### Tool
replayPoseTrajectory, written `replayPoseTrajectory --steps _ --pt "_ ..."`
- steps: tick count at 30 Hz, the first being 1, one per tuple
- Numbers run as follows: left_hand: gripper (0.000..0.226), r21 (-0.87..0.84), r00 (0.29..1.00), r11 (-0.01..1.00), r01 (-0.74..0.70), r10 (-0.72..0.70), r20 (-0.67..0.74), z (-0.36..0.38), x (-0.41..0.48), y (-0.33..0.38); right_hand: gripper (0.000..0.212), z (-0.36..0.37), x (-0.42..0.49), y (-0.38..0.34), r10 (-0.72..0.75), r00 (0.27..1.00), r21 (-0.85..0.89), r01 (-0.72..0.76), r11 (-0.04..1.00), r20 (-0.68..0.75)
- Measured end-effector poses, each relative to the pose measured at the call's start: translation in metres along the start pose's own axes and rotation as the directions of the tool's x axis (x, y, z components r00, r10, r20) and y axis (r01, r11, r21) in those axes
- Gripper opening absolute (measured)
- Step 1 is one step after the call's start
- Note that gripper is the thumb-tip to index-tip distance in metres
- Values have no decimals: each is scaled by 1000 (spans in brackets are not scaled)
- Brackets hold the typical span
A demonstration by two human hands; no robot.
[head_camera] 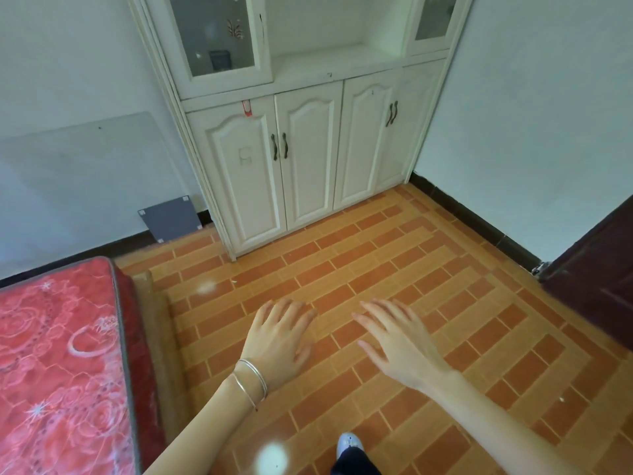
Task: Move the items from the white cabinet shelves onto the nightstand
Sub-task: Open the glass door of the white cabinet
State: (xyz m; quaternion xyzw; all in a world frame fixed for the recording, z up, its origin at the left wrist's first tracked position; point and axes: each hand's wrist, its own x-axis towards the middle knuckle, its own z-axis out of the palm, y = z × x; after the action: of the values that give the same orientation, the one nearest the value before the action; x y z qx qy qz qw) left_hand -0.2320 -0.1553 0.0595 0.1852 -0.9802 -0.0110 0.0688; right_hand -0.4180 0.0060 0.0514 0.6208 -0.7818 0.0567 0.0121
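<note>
The white cabinet stands against the far wall, its lower doors closed. Its open middle shelf shows nothing on it. Behind the left glass door sits a small dark box. My left hand, with thin bangles on the wrist, and my right hand are held out over the tiled floor, palms down, fingers spread and holding nothing. Both are well short of the cabinet. No nightstand is in view.
A bed with a red patterned mattress fills the lower left. A grey panel leans on the wall left of the cabinet. A dark door stands at the right. Orange tiled floor stretches to the cabinet. My shoe shows below.
</note>
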Motion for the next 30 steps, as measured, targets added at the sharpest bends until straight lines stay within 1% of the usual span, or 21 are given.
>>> replayPoseTrajectory --steps 1,5,6,8,12,17,19,23,25,27,30 --pt "48 20 1000 1000 6 -6 -7 -2 21 0 47 -8 13 17 -7 1000 3 7 1000 -27" --pt "47 7 999 999 39 -38 -38 -16 111 -3 46 -30 76 81 -43 994 -17 41 999 -97" --pt "48 24 995 999 31 -29 -91 -13 128 -6 46 -36 89 94 -49 993 -14 48 999 -105" --pt "48 51 995 998 37 -32 -95 -13 160 -9 47 -43 112 117 -53 992 -13 52 999 -113" --pt "49 58 997 998 30 -26 -75 0 205 -15 49 -33 144 151 -54 995 10 55 998 -84" --pt "48 35 999 999 36 -36 -3 25 255 -31 49 -6 182 190 -64 996 11 65 998 -66" --pt "48 36 1000 999 26 -26 4 35 277 -43 49 1 202 206 -60 997 6 61 998 -40" --pt "49 34 999 999 6 -4 -47 43 330 -75 49 1 256 238 -47 998 -13 46 999 -36" --pt "50 29 997 999 -16 18 -78 39 363 -94 49 -7 288 257 -64 997 -30 62 998 -47" --pt "50 35 992 999 -31 35 -123 32 400 -114 50 -19 325 276 -85 994 -70 80 994 -63" --pt "49 48 985 998 -28 35 -170 20 455 -144 50 -36 383 298 -75 991 -87 65 994 -115"
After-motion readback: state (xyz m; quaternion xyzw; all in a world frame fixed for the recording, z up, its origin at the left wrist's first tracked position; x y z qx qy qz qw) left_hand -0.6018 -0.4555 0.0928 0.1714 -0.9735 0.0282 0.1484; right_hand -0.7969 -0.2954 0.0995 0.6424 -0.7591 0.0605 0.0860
